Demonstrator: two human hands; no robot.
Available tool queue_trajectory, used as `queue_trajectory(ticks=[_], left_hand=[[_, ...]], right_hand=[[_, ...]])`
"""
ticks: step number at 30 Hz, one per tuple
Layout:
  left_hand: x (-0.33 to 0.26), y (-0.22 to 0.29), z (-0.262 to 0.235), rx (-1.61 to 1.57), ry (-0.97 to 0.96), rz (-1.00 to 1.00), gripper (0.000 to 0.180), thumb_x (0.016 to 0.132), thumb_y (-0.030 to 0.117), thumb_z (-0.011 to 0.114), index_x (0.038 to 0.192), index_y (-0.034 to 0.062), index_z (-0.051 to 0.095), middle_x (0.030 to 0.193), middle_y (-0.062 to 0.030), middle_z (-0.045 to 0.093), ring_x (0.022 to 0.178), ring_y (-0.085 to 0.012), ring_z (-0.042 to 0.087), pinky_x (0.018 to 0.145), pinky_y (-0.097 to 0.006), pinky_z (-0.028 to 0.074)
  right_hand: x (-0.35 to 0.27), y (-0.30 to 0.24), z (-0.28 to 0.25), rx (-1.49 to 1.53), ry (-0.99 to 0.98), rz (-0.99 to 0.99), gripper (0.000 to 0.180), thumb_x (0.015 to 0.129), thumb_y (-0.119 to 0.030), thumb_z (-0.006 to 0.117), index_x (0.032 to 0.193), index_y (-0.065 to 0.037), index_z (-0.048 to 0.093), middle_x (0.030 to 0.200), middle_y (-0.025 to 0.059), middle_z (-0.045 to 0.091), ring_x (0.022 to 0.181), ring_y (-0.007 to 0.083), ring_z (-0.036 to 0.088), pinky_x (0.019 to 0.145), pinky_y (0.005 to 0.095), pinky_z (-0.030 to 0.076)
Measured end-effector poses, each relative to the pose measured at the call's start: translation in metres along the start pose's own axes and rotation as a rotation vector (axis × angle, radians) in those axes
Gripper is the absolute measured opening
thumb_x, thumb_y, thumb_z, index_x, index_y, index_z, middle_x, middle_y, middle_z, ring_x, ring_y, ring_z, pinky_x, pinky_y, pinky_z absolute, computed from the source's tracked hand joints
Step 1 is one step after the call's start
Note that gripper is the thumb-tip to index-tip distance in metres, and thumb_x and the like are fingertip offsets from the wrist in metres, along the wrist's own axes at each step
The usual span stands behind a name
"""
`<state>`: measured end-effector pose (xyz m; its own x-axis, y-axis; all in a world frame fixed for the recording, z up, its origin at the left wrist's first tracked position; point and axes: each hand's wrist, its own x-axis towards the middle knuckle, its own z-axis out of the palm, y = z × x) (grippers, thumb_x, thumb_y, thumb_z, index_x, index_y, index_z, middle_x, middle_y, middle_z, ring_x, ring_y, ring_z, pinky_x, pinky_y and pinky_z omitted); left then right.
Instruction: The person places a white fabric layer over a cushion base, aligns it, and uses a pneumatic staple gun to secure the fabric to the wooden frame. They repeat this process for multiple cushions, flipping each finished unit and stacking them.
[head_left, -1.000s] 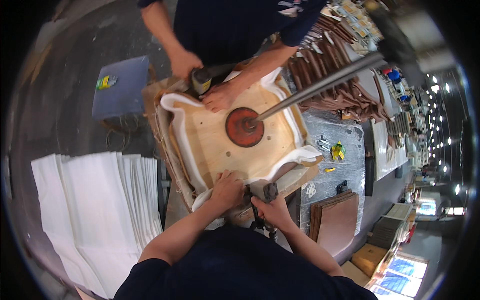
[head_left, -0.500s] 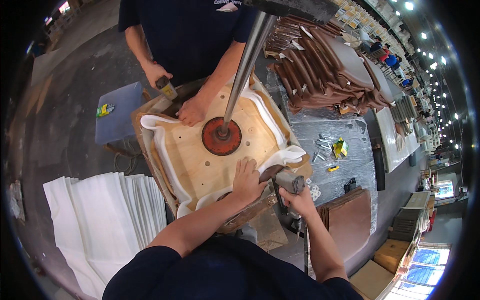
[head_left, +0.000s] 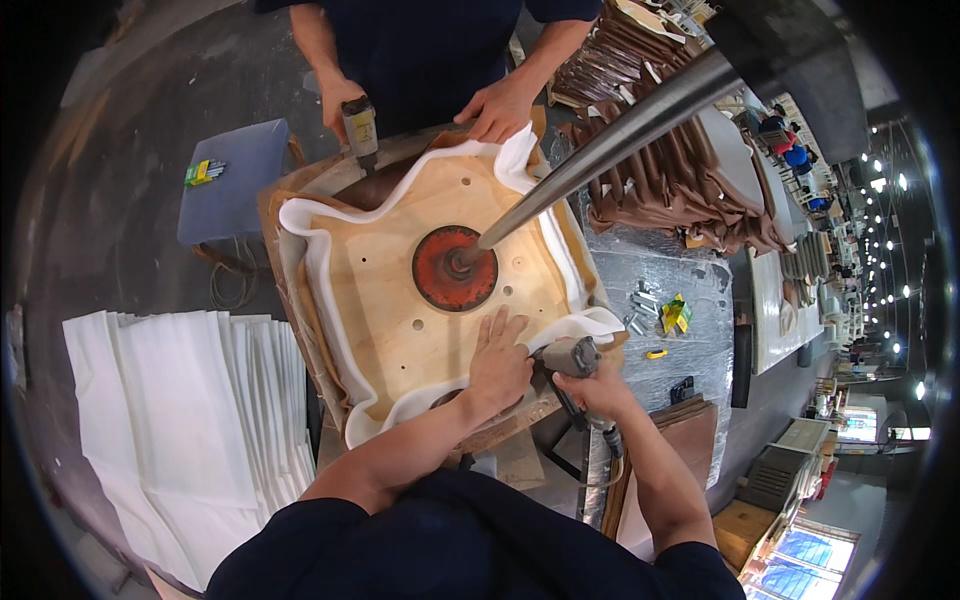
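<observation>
A square plywood seat panel (head_left: 390,330) lies in front of me, with white padding (head_left: 335,310) curling up around its rim. A round red clamp disc (head_left: 440,285) on a metal rod (head_left: 620,140) presses on its middle. My left hand (head_left: 500,362) lies on the near edge, fingers stretched over the wood and thumb toward the near right corner. My right hand (head_left: 598,390) grips a pneumatic staple gun (head_left: 572,358), whose nose is at the padding near that corner. Brown covering shows partly beneath my left hand; its edge is mostly hidden.
Opposite, a person holds another staple gun (head_left: 360,128), their other hand (head_left: 502,108) on the far edge. White sheets (head_left: 170,400) are stacked at left, beside a blue-topped stool (head_left: 235,170). Brown covers (head_left: 670,170) pile up at right, near staple strips (head_left: 642,305) and a yellow-green box (head_left: 676,314).
My left fingers have spread more across the wood; the staple gun in my right hand stays at the near edge. Opposite, the person's free hand has moved to the far right corner, their staple gun now pointing down.
</observation>
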<state>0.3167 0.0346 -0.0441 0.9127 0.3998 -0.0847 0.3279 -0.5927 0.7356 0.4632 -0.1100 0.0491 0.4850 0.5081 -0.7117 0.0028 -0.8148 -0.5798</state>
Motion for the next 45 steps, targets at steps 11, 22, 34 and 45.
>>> queue_trajectory(ticks=[11, 22, 34, 45], left_hand=[[0.002, -0.004, 0.007, -0.034, 0.051, 0.005, 0.023, 0.097, 0.019, 0.076, 0.108, -0.0004, 0.084, 0.169, -0.0134, 0.045, 0.170, -0.0412, 0.021, 0.140, -0.058, 0.014], [-0.001, -0.011, 0.019, 0.005, 0.159, 0.040, 0.026, 0.094, 0.021, 0.079, 0.113, 0.0032, 0.083, 0.167, -0.0128, 0.047, 0.169, -0.0435, 0.023, 0.138, -0.061, 0.016], [-0.015, -0.015, 0.007, 0.016, 0.090, 0.027, 0.023, 0.094, 0.025, 0.081, 0.102, 0.0038, 0.084, 0.170, -0.0148, 0.044, 0.168, -0.0451, 0.024, 0.138, -0.061, 0.014], [-0.016, -0.010, 0.001, -0.099, 0.110, 0.013, 0.023, 0.093, 0.015, 0.074, 0.109, 0.0003, 0.084, 0.169, -0.0122, 0.044, 0.168, -0.0419, 0.024, 0.139, -0.058, 0.015]], right_hand=[[0.004, -0.013, 0.003, -0.059, 0.035, -0.067, 0.054, 0.093, -0.023, 0.091, 0.140, -0.006, 0.071, 0.075, 0.0002, 0.069, 0.053, 0.0100, 0.057, 0.050, 0.0317, 0.046], [0.005, -0.012, 0.004, -0.108, 0.024, -0.155, 0.053, 0.092, -0.025, 0.092, 0.137, -0.005, 0.073, 0.086, 0.0046, 0.076, 0.057, 0.0120, 0.064, 0.052, 0.0317, 0.052], [-0.009, 0.002, 0.007, 0.024, 0.055, -0.099, 0.047, 0.091, -0.025, 0.092, 0.129, -0.003, 0.074, 0.077, 0.0020, 0.071, 0.058, 0.0123, 0.064, 0.053, 0.0314, 0.052], [-0.011, -0.007, 0.018, -0.040, 0.022, -0.056, 0.055, 0.093, -0.026, 0.090, 0.139, -0.003, 0.070, 0.084, 0.0030, 0.073, 0.058, 0.0113, 0.063, 0.054, 0.0322, 0.052]])
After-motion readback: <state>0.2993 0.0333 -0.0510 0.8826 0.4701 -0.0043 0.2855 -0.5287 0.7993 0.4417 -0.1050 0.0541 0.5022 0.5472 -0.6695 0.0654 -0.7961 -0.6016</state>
